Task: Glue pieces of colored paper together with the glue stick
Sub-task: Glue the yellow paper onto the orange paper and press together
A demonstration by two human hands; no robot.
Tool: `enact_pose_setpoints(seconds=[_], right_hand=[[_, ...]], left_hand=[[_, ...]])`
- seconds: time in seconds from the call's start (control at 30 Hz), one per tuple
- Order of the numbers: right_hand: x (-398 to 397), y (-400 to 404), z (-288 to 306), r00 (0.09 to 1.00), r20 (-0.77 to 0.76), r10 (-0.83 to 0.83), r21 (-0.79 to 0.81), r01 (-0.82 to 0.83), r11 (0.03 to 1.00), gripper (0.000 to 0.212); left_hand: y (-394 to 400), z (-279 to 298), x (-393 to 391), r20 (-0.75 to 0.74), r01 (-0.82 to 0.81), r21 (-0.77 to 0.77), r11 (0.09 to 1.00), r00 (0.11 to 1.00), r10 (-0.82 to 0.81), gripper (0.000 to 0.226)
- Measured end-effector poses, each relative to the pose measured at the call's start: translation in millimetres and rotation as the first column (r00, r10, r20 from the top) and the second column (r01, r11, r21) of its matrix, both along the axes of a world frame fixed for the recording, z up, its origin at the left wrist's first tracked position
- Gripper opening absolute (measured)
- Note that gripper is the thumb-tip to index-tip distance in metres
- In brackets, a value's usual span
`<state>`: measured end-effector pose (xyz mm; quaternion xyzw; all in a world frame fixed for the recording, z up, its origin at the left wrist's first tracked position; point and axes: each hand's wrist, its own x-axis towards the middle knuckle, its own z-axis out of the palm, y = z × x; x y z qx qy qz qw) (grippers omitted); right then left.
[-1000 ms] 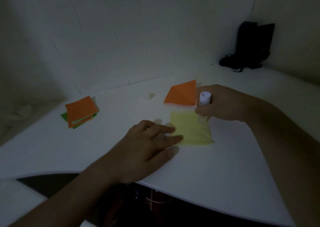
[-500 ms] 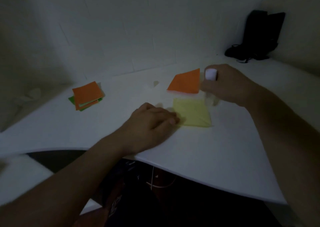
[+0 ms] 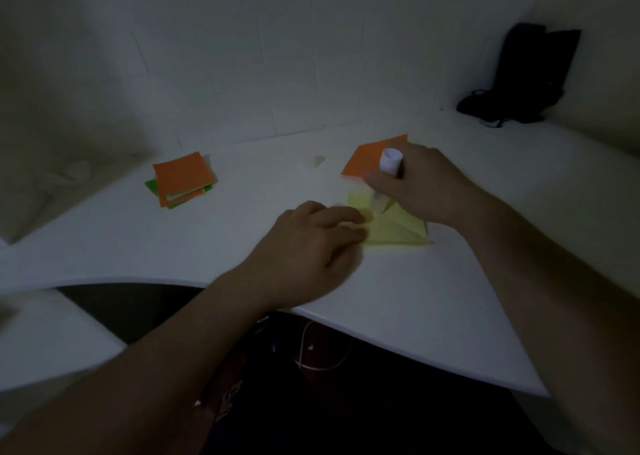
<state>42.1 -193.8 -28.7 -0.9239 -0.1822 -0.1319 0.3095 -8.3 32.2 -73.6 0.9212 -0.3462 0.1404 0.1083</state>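
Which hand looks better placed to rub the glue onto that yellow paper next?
The right hand: it grips the glue stick, tip down at the yellow paper. The left hand rests on the paper's edge.

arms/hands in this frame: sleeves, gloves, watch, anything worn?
Both forearms are bare as far as the frame shows: no sleeves in view, no gloves. Left hand and right hand show no rings, watch or bands that the dim, slightly blurred picture lets me make out.

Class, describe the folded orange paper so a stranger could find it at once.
On the white table, look just beyond the right hand holding the glue stick. The folded orange paper lies there singly, above the yellow sheet, unlike the orange-topped stack far left.
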Motion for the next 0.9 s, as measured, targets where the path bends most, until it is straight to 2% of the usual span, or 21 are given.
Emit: enact_pose_setpoints(seconds=[0.27,0.53,0.73,0.83,0.9], right_hand=[[0,9,-6,0.999,-0.029,0.029,0.003,-0.029,1.000,0.030],[0,27,-13,0.997,-0.048,0.053,0.071,-0.049,0.996,0.020],[-1,38,-9,0.996,-0.049,0.076,0.034,-0.074,0.997,0.021],[-2,40,-13,0.992,-0.078,0.096,0.133,-0.085,0.987,0.016],[-2,38,-13,0.994,-0.084,0.071,0.347,-0.038,0.937,0.022]], left_hand=[[7,6,-16,-0.014,0.074,0.224,0.972,0.997,-0.072,0.062],[8,-1,-11,-0.106,0.061,0.144,0.988,0.993,-0.046,0.057],[8,0,-12,-0.134,0.056,0.136,0.989,0.990,-0.038,0.059],[8,2,-13,-0.131,0.063,0.142,0.988,0.990,-0.045,0.062],[8,3,-12,-0.150,0.056,0.112,0.992,0.988,-0.039,0.061]])
